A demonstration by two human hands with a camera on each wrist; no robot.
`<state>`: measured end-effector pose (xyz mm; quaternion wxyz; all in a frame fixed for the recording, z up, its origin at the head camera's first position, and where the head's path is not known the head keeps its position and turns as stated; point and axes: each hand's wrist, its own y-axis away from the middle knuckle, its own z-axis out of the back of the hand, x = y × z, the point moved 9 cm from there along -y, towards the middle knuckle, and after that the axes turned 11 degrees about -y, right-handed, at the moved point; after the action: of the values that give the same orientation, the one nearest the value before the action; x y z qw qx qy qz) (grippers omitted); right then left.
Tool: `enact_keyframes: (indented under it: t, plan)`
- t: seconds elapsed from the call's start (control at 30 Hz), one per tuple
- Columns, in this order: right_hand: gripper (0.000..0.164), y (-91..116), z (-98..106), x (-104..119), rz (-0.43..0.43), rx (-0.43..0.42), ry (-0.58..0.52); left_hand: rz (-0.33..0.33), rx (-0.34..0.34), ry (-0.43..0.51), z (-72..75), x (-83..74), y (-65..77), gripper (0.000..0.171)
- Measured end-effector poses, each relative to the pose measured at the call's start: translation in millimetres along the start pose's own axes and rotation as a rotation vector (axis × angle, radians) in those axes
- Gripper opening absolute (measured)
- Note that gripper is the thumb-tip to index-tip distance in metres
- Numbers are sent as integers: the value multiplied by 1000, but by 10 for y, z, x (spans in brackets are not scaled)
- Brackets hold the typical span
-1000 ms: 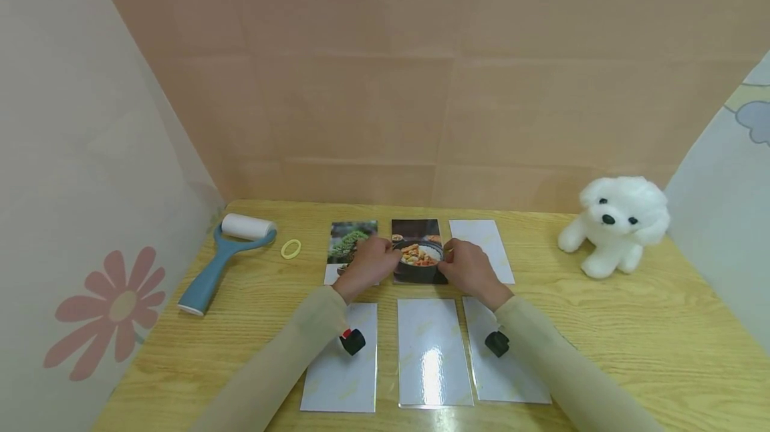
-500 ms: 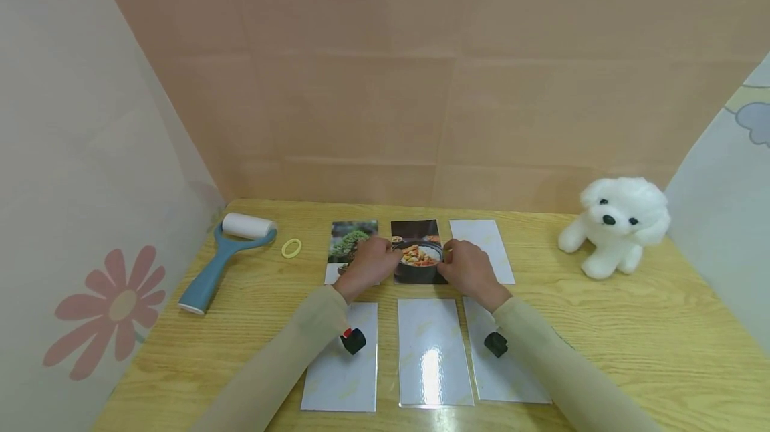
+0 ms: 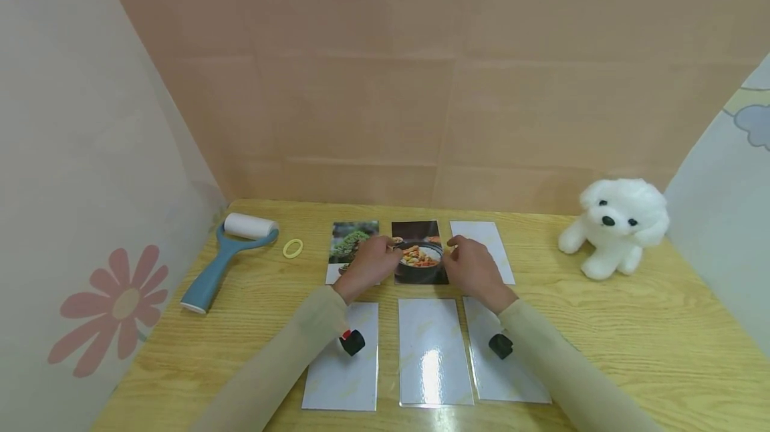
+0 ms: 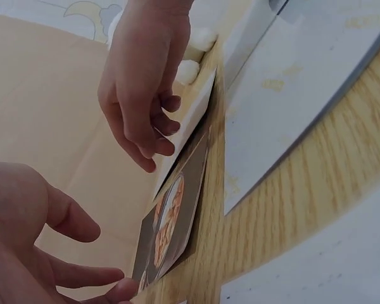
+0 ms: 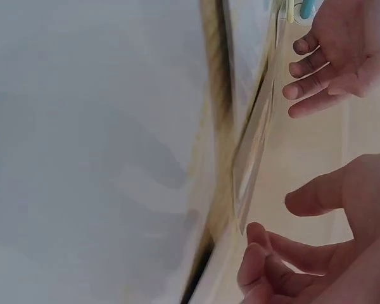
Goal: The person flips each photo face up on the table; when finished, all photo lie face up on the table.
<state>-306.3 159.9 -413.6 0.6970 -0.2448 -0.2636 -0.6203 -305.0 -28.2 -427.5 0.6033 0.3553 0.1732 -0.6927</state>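
Observation:
A photo card of a bowl of rice and food [image 3: 418,274] lies face up in the middle of the back row. At its left edge is my left hand [image 3: 371,261], thumb and fingers apart; in the left wrist view its fingertips [image 4: 123,290] are at or touching the card's edge. My right hand [image 3: 475,270] hovers by the right edge, fingers loosely bent and holding nothing. The left wrist view shows a gap between it and the card. A bonsai photo card [image 3: 347,242] is partly hidden behind my left hand, and a white card [image 3: 490,239] lies behind the right.
In front, a row of white face-down cards includes a left one [image 3: 349,378], a middle one [image 3: 430,338] and a right one [image 3: 517,375]. A blue-handled lint roller [image 3: 219,265] and a yellow ring [image 3: 293,249] lie left. A white plush dog [image 3: 619,228] sits right.
My right hand has let go of the food card's right edge and shifted slightly right, its fingers loosening. The left hand and the card stay nearly where they were.

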Motion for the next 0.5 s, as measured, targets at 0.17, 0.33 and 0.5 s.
enact_keyframes:
  t: [0.17,0.33,0.5]
  plan:
    - [33,52,146,46,81,-65,-24,-45,9,31,-15,-39,2,45]
    - [29,144,287,49,151,-137,-7,-151,-24,-21,-15,-140,26,36]
    - [30,229,405,35,169,-154,-6,-232,-78,-158,-18,-287,104,31]
